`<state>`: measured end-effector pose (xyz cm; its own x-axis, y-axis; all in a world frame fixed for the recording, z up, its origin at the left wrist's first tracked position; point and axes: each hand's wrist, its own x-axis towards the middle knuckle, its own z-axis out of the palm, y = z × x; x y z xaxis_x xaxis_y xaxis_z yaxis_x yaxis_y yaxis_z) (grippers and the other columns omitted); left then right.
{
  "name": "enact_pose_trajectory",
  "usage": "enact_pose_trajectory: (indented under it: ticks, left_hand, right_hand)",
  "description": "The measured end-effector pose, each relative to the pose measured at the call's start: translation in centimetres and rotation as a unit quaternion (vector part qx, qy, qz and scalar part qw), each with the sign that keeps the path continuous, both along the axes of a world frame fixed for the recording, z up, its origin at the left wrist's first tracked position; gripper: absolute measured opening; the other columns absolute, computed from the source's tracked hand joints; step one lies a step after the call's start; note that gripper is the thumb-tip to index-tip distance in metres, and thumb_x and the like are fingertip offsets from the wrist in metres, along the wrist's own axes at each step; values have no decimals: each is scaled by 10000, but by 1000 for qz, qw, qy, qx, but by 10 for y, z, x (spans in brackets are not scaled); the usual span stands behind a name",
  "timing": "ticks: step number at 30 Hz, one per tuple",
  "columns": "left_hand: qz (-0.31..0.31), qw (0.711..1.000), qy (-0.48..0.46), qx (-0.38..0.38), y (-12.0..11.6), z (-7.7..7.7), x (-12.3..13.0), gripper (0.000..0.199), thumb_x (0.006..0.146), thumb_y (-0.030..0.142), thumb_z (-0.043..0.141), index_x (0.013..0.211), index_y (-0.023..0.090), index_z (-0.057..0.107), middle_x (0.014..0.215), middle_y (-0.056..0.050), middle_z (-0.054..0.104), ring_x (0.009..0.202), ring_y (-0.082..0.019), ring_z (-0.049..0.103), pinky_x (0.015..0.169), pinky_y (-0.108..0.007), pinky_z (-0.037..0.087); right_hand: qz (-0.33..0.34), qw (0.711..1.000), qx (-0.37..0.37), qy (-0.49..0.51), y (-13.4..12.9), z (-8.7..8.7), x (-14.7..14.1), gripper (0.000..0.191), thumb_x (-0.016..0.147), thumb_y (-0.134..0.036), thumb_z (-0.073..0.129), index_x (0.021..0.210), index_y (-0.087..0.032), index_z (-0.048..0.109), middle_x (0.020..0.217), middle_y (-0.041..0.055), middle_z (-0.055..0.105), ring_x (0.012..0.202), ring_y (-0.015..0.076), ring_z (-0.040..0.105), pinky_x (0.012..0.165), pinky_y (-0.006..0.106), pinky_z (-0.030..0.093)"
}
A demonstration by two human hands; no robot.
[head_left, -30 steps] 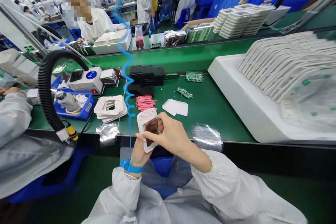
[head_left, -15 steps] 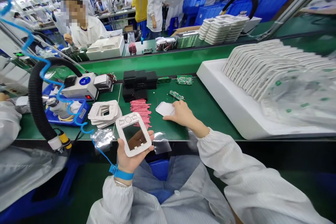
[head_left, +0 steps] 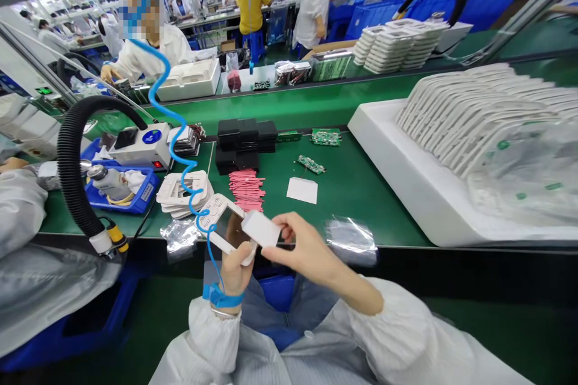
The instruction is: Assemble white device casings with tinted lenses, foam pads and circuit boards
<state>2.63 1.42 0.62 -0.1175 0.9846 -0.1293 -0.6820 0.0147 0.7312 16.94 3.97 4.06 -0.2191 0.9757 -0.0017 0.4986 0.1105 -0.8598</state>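
My left hand (head_left: 237, 274) grips a white device housing (head_left: 215, 209) with a dark screen window, tilted over the bench's front edge. The fingers of my right hand (head_left: 307, 246) pinch a thin white rectangular sheet (head_left: 261, 228) just above the housing's right side, partly covering it. Whether the sheet touches the housing, I cannot tell. A blue wrist strap (head_left: 223, 296) is on my left wrist, and its coiled blue cord (head_left: 162, 96) passes in front of the housing. Another white sheet (head_left: 302, 190) lies on the green bench near a small circuit board (head_left: 311, 164).
Pink strips (head_left: 247, 190), black blocks (head_left: 246, 138) and stacked white frames (head_left: 167, 192) stand ahead. A black hose (head_left: 70, 156) arches at left beside a blue tray (head_left: 144, 195). A foam box (head_left: 374, 132) of white housings fills the right. Clear film (head_left: 352, 239) overhangs the front edge.
My right hand has lifted a white sheet off the bench and brought it left to the housing. My left hand has tilted the housing. The blue cord now hangs across it.
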Motion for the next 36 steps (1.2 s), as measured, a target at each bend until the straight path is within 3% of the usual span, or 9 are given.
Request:
enact_pose_trajectory:
  ticks: [5, 7, 10, 13, 16, 21, 27, 34, 36]
  left_hand:
    - [-5, 999, 29, 15, -5, -2, 0, 585, 627, 269, 728, 1189, 248, 566, 1090, -50, 673, 1089, -309, 575, 919, -434, 458]
    - [-37, 999, 5, 9, -7, -1, -3, 527, 608, 292, 742, 1115, 232, 612, 976, -43, 706, 1009, -306, 617, 872, -427, 485]
    - [-112, 993, -35, -11, -10, 1, -4, 451, 573, 304, 756, 998, 190, 660, 755, -32, 711, 880, -298, 656, 789, -411, 513]
    - [-168, 984, -48, -27, -12, 3, -1, 450, 559, 303, 750, 975, 151, 668, 591, -11, 666, 704, -259, 662, 694, -379, 521]
    - [-188, 980, -51, -44, -14, 3, 1, 488, 543, 298, 743, 995, 132, 663, 567, -2, 656, 579, -214, 631, 636, -353, 513]
    - [-193, 977, -54, -74, -14, 0, 2, 617, 530, 294, 732, 1112, 124, 613, 779, -51, 715, 712, -245, 659, 638, -336, 504]
    - [-196, 975, -58, -83, -14, -3, 3, 634, 543, 292, 730, 1137, 118, 593, 865, -81, 718, 772, -284, 668, 686, -377, 515]
    - [-196, 974, -67, -88, -15, 0, 3, 557, 540, 276, 735, 1063, 114, 633, 765, -63, 715, 677, -248, 662, 663, -362, 516]
    - [-200, 973, -68, -87, -15, 1, 5, 521, 531, 261, 739, 1020, 105, 650, 663, -41, 694, 596, -215, 640, 596, -325, 504]
  right_hand:
    - [21, 1000, -3, 9, -21, 2, -12, 496, 627, -436, 733, 976, -193, 476, 873, 43, 551, 747, 178, 510, 666, 343, 472]
    - [58, 995, 79, 2, -19, 6, -7, 604, 619, -478, 744, 1070, -187, 469, 973, 88, 545, 860, 229, 522, 732, 397, 478]
    - [164, 958, 234, -23, -14, 11, 0, 831, 598, -585, 722, 1254, -176, 416, 1103, 148, 494, 991, 297, 481, 798, 471, 461]
    - [231, 925, 298, -55, -12, 9, 2, 835, 660, -556, 691, 1332, -171, 379, 1095, 152, 499, 959, 290, 479, 786, 481, 455]
    - [223, 921, 317, -28, -15, 0, 1, 770, 735, -518, 643, 1366, -192, 347, 1090, 143, 503, 944, 272, 486, 788, 466, 457]
    - [174, 925, 336, 24, -21, -13, -1, 777, 748, -567, 601, 1380, -205, 332, 1052, 138, 499, 908, 264, 500, 761, 446, 472]
    - [149, 926, 345, 44, -23, -17, -2, 800, 708, -557, 649, 1357, -188, 362, 1032, 145, 497, 891, 267, 503, 736, 441, 478]
    - [126, 924, 352, 81, -25, -17, -3, 702, 677, -558, 681, 1230, -180, 470, 987, 126, 523, 843, 246, 513, 711, 423, 485]
    - [121, 929, 331, 112, -25, -16, -3, 533, 751, -530, 625, 1142, -184, 514, 943, 105, 532, 826, 230, 515, 684, 398, 487]
